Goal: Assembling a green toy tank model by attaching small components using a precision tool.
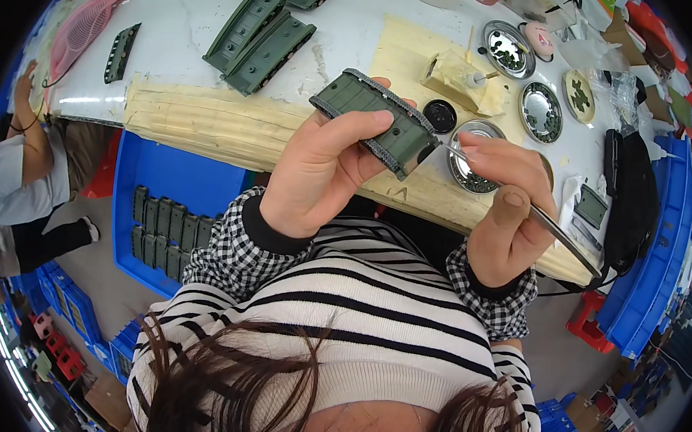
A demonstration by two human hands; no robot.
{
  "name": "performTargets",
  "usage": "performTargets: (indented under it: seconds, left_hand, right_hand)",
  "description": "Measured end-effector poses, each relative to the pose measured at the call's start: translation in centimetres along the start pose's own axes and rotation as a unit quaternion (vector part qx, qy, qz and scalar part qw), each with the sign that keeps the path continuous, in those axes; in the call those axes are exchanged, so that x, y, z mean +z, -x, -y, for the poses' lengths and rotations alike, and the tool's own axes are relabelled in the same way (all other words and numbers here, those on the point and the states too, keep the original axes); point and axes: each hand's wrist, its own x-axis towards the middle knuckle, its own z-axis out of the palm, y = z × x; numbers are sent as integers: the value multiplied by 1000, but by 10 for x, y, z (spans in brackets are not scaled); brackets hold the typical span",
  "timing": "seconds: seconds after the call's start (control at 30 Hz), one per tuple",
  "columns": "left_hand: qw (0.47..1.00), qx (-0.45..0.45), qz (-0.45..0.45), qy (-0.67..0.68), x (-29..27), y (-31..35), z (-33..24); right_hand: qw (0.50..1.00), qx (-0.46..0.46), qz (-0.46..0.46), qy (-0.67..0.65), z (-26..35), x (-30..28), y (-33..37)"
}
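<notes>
My left hand (324, 152) holds a dark green model tank hull (385, 122) above the table's front edge, thumb on top and fingers beneath. Grey tracks run along both long sides of the hull. My right hand (516, 197) grips slim metal tweezers (560, 231), their thin tip at the right end of the hull. Whether the tip pinches a small part is too fine to tell. Just beyond my right fingers, a round metal dish (463, 174) holds small dark parts. A small black round lid (440, 116) lies beside it.
More green hulls (271, 50) lie on the white table (167, 23). Dishes with small green parts (540, 111) stand at the right, near a yellowish block (461, 81). Below the table's left side, a blue crate (132, 237) contains rows of hulls. Another person (24, 169) is at the far left.
</notes>
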Motion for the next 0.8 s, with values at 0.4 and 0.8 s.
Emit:
performTargets:
  seconds: [0.4, 0.8]
  left_hand:
    - [999, -12, 16, 35, -1, 1, 3]
    - [1000, -14, 8, 25, 0, 2, 4]
  right_hand:
    - [999, 32, 1, -13, 0, 4, 5]
    - [1000, 24, 4, 6, -1, 4, 6]
